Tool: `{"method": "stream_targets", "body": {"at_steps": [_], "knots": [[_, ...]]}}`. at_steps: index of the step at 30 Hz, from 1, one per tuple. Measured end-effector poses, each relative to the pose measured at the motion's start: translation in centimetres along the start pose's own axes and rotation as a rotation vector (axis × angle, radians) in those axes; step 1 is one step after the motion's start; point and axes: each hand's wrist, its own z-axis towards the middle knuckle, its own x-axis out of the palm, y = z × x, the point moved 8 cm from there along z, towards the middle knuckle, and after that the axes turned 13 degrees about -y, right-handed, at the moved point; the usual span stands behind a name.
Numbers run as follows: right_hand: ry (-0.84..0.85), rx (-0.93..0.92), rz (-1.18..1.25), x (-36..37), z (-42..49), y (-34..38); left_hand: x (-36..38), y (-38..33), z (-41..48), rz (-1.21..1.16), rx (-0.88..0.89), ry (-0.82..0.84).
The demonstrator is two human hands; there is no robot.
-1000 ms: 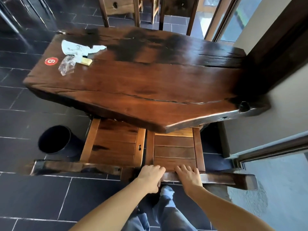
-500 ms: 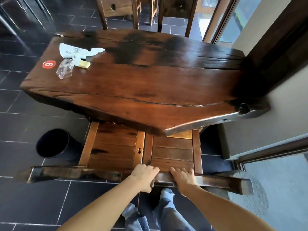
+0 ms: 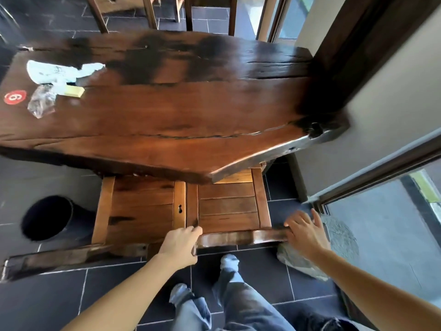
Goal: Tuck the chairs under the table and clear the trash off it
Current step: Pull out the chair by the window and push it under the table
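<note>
While the left hand is gripping the chair rail under its fingers, the right hand is holding fingers open beside the rail's end.

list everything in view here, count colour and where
table: 1, dark brown wood, centre
right chair: 1, brown, near side, partly under table
left chair: 1, brown, beside it, partly under table
far chairs: at least 2, brown, beyond table
paper trash: 1, white, table's left end
plastic wrapper: 1, clear, beside paper
small block: 1, pale yellow, beside paper
sticker: 1, red, table's left edge
bin: 1, black, floor left of chairs
stone: 1, grey, floor right
legs: 2, blue jeans, bottom
left hand: 1, grips right chair's back rail
right hand: 1, fingers spread, at rail's right end
</note>
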Motion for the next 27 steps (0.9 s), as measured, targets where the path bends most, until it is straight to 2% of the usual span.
{"method": "stream_targets", "body": {"at_steps": [2, 4, 7, 11, 16, 18, 21, 23, 27], "knots": [[-0.015, -0.038, 0.006, 0.1, -0.3, -0.3, 0.1, 0.0, 0.0, -0.005, -0.009, -0.019], [0.058, -0.055, 0.011, 0.7, -0.2, -0.5, 0.2, 0.0, 0.0, -0.015, -0.015, -0.036], [0.091, -0.018, 0.027, 0.8, 0.6, -1.4, 0.0, -0.1, 0.5, -0.032, -0.007, -0.063], [0.157, 0.022, 0.041, 1.1, 2.4, -2.1, 0.1, -0.7, 1.5, -0.061, 0.021, 0.000], [0.400, 0.203, 0.101, 2.6, 6.1, -4.2, 0.1, -0.6, 1.0, -0.110, -0.042, 0.035], [0.447, 0.170, 0.110, 3.2, 7.2, -3.3, 0.1, -0.2, 0.6, -0.158, -0.089, 0.034], [0.514, 0.063, 0.169, 4.8, 7.7, 0.6, -0.5, 0.8, 0.2, -0.395, -0.288, 0.000], [0.578, -0.035, 0.225, 6.0, 7.8, 4.3, -1.8, 1.6, 0.0, -0.442, -0.348, -0.103], [0.627, -0.189, 0.327, 5.8, 8.5, 13.1, -4.0, 5.9, -3.4, -0.393, -0.444, -0.346]]}}
